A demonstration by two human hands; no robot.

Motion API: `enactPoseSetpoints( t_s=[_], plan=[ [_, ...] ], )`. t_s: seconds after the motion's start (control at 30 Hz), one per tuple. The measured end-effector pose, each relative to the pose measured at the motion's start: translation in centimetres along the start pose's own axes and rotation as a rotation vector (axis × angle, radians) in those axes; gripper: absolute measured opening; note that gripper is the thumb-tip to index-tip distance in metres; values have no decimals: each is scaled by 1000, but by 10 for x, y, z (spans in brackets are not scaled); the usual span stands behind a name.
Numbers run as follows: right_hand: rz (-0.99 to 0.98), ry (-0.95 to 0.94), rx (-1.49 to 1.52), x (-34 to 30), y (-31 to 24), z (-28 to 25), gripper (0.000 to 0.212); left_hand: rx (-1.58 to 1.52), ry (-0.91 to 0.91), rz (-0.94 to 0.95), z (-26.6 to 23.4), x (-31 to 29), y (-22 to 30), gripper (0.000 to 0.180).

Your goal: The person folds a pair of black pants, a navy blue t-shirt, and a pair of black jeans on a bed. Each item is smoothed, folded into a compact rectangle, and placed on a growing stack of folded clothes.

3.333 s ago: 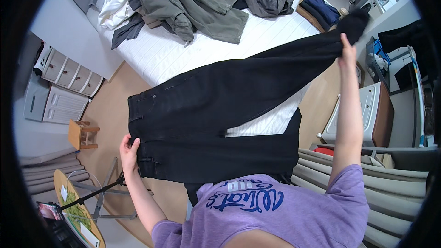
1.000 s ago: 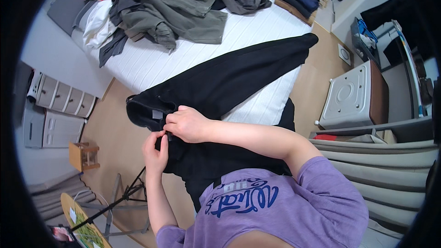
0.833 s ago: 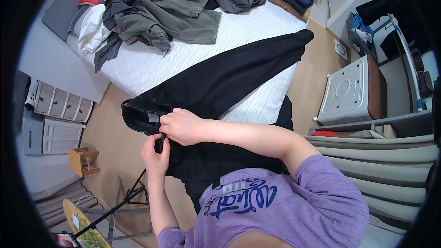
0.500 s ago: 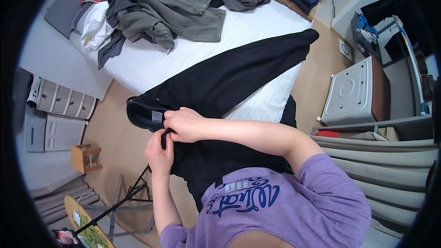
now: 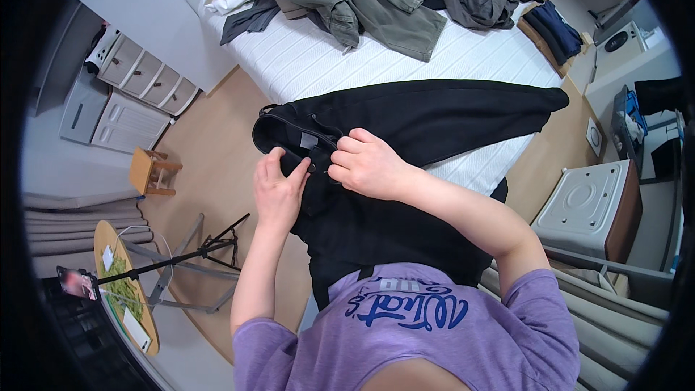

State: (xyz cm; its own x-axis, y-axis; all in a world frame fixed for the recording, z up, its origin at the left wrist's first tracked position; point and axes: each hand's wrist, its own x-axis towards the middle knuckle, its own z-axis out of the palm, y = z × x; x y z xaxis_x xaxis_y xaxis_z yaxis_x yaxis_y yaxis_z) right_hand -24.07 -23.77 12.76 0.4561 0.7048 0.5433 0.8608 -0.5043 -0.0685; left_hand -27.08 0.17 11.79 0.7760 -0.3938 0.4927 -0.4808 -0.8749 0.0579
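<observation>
Black trousers (image 5: 441, 112) stretch from in front of my body over the bed's edge, one leg laid out to the right across the white cover. Their waistband gapes at the left end, showing a pale label inside. My left hand (image 5: 279, 195) pinches the near edge of the waistband between thumb and fingers, beside a small round button. Just to its right, my right hand (image 5: 373, 166) is closed on the waistband by the fly, its fingertips curled out of sight. A small gap separates the two hands.
Beyond the trousers, the white bed (image 5: 297, 69) carries a heap of olive-green and grey clothes (image 5: 391, 7). Dark folded clothes (image 5: 554, 29) lie at its far right corner. A tripod (image 5: 210, 247) and wooden stool (image 5: 152, 170) stand left; a white-topped box (image 5: 586, 199) is right.
My hands have moved apart, the right one shifting right along the waistband. The waistband and its button side are now more in view. The whole view has turned, swinging the bed rightward.
</observation>
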Motion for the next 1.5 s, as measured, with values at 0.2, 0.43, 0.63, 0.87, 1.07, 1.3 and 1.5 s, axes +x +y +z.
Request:
enactPoseSetpoints(
  t_s=[0.2,0.43,0.63,0.87,1.07,1.3,1.5],
  plan=[
    [-120,67,1,5,6,10,10,-444,-180,27,19,-2,-14,29],
    [-122,143,25,8,10,15,13,-726,-274,-142,34,-17,-13,19],
    [-27,133,75,-3,7,13,8,-787,-42,-236,34,-16,22,7],
    [196,141,145,-27,-5,10,12,-839,-46,-224,41,-8,40,6],
    [348,196,143,-42,-11,8,18,-1039,-163,-341,43,2,42,9],
    [418,174,109,-44,-14,6,13,-845,-84,-95,28,12,46,21],
    [407,124,69,-38,-18,11,14,-705,-45,-110,29,12,53,20]
  ],
)
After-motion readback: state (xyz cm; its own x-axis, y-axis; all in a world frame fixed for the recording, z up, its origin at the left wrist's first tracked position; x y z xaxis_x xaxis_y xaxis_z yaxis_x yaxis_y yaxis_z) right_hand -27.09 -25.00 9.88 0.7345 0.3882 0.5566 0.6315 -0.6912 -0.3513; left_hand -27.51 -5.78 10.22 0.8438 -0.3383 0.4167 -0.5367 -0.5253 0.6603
